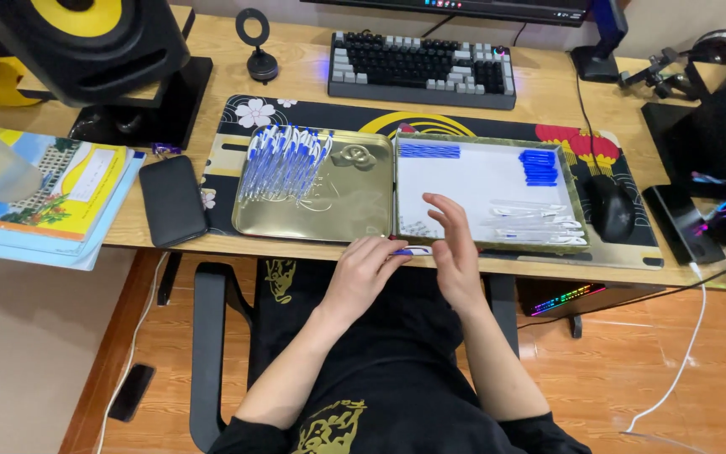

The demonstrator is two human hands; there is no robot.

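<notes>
My left hand [365, 271] is closed on a blue-and-white pen [411, 250] at the desk's front edge. My right hand [455, 244] is raised just to its right, fingers spread, over the near rim of a shallow tin tray [486, 248]. That tray has a white base with blue pen caps [539, 166], blue refills [428, 150] and clear pen barrels [533, 222]. To the left lies a gold tin lid [363, 206] with a pile of assembled blue-and-white pens [283, 161].
A keyboard [422, 59] sits behind the patterned desk mat [464, 126]. A black mouse [612, 208] lies right of the tray, a black phone [172, 200] and books [52, 197] to the left. A speaker [86, 42] stands back left.
</notes>
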